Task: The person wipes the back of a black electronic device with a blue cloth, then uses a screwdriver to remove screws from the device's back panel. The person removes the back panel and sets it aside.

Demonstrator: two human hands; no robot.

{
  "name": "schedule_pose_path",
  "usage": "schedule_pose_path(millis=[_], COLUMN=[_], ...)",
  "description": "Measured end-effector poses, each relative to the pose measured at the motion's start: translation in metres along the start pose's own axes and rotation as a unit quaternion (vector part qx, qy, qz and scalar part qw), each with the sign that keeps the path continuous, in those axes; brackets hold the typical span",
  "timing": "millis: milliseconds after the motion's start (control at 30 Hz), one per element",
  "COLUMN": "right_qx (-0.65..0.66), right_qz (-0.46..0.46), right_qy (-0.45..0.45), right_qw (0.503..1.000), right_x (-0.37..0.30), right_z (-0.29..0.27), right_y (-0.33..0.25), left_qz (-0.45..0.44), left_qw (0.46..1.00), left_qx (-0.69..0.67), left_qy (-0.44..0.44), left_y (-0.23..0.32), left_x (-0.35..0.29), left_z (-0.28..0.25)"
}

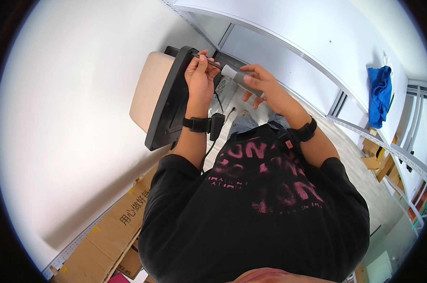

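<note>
In front of me a black-rimmed panel [168, 101] stands tilted on edge, with a beige padded face [148, 87] on its left side; it looks like a chair seat or back. A grey screwdriver [244, 80] with a pale collar and a long dark shaft points left at the panel's upper edge. My right hand [269, 93] holds its thick handle, thumb on top and some fingers loosely apart. Pinching around the shaft near the panel is my left hand [201, 80]. The screwdriver's tip, and whatever it meets, cannot be made out.
A white wall rises on the left above a long cardboard box [97, 240]. A metal-framed white partition [289, 52] spans the far side. At the right hang a blue cloth [379, 96] and, lower, cardboard pieces [385, 165]. A black cable [212, 146] hangs by my left wrist.
</note>
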State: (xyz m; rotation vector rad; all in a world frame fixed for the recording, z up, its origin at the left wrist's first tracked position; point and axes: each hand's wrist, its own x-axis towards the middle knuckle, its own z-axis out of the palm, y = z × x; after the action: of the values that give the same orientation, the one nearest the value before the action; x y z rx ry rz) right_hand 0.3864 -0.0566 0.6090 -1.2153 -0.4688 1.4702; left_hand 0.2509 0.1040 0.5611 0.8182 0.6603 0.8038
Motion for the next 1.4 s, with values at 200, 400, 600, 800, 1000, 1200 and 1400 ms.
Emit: schedule_pose_path(millis=[200, 400, 600, 800, 1000, 1200, 1400], right_qx=[-0.074, -0.070, -0.050, -0.141, -0.008, -0.099, 0.033], right_qz=[-0.047, -0.029, 0.018, -0.044, 0.048, -0.014, 0.080], right_qy=[0.008, 0.001, -0.008, 0.028, -0.054, -0.007, -0.066], right_qw=[0.996, 0.997, 0.999, 0.989, 0.997, 0.995, 0.994], right_x=[0.009, 0.005, 0.010, 0.007, 0.010, 0.011, 0.012], right_z=[-0.006, 0.000, -0.006, 0.003, -0.014, -0.004, -0.012], right_y=[0.011, 0.008, 0.008, 0.008, 0.004, 0.015, 0.007], left_qz=[-0.020, -0.013, 0.009, -0.010, -0.033, -0.020, -0.030], left_qw=[0.999, 0.999, 0.999, 0.998, 0.999, 0.999, 1.000], left_qx=[-0.038, 0.008, -0.024, 0.035, -0.012, 0.046, -0.003], left_qy=[0.010, 0.036, 0.042, 0.047, 0.029, 0.001, 0.004], left_y=[0.009, 0.002, 0.003, 0.004, 0.009, 0.006, 0.009], left_x=[-0.005, -0.002, -0.007, -0.005, -0.008, -0.004, -0.006], left_z=[0.015, 0.002, 0.018, 0.006, 0.014, 0.003, 0.007])
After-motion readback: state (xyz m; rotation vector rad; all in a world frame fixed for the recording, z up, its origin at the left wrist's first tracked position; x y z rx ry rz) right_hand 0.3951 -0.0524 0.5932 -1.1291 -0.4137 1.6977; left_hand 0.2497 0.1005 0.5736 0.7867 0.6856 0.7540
